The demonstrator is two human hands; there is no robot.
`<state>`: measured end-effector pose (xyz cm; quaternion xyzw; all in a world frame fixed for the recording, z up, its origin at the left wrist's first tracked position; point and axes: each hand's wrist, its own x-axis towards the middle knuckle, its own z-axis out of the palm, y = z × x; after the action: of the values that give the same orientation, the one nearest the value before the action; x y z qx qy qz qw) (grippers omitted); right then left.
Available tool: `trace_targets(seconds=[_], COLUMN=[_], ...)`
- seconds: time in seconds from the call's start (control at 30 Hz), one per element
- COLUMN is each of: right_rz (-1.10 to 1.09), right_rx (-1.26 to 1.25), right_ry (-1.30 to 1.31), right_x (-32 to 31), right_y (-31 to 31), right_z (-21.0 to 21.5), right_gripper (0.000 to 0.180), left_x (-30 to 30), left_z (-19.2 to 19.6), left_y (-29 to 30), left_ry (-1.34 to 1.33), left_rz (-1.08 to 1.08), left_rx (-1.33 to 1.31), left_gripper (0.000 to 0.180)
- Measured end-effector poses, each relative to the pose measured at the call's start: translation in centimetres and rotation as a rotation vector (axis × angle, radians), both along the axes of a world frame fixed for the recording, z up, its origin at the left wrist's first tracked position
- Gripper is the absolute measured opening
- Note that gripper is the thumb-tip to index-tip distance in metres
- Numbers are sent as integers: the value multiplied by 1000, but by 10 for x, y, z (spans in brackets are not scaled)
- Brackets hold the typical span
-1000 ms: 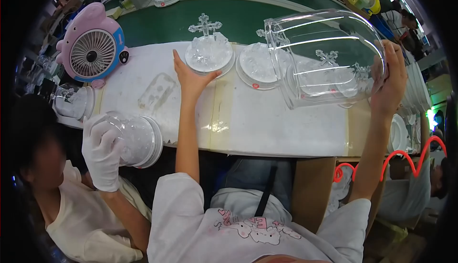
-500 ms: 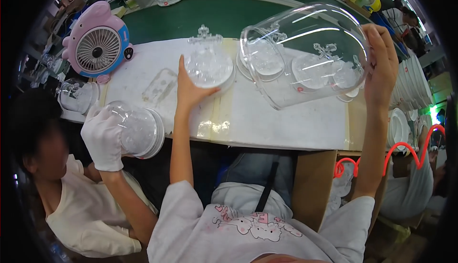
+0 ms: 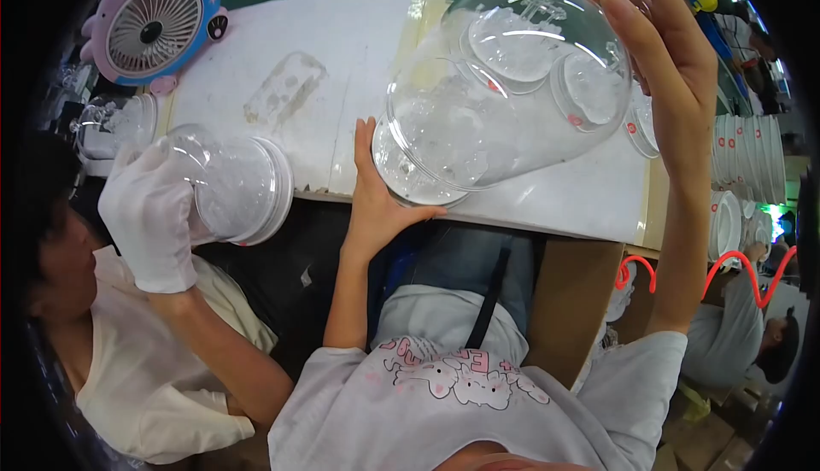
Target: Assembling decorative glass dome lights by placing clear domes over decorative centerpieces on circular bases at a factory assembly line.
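On the near edge of the white work surface, my left hand (image 3: 376,210) is cupped round a round white base (image 3: 391,168) with frosted, clear pieces on it, thumb and fingers against its rim. A large clear dome (image 3: 547,159) hangs tilted in my right hand (image 3: 670,52), gripped at its closed end. The dome's open rim overlaps the base in view; I cannot tell if they touch. Through the dome show more decorated bases, one round base (image 3: 512,48) behind and another base (image 3: 589,87) to its right.
At left a co-worker's white-gloved hand (image 3: 154,215) holds a domed piece (image 3: 243,185). A pink and blue fan (image 3: 154,31) stands far left. Stacked white discs (image 3: 752,159), a red coiled hose (image 3: 726,262) and a cardboard box (image 3: 576,300) are at right. A clear flat piece (image 3: 286,87) lies on the table.
My left hand has brought the base nearer and to the right. My right hand has swung the dome's open end down toward it. The whole view has shifted.
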<state>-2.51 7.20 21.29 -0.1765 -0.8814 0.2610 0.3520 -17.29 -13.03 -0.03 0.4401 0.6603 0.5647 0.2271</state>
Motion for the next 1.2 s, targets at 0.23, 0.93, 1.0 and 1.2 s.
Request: trace_targets(seconds=[0.23, 0.93, 1.0, 1.2], right_rz=[54, 5, -13, -38], right_rx=[104, 280, 295, 304], right_ry=[-222, -229, -232, -196], right_x=[-22, -47, -48, -47], right_y=[-33, -65, -67, -72], right_z=[-5, -35, -34, -35], right_gripper=[14, 15, 16, 16], left_x=[-10, -11, -11, -12], left_z=[2, 2, 3, 4], left_y=[-6, -8, -8, -7], left_ry=[-99, -58, -62, -21], left_rz=[-73, -71, -74, -54], left_rx=[28, -51, -50, -80], left_gripper=[135, 125, 125, 126])
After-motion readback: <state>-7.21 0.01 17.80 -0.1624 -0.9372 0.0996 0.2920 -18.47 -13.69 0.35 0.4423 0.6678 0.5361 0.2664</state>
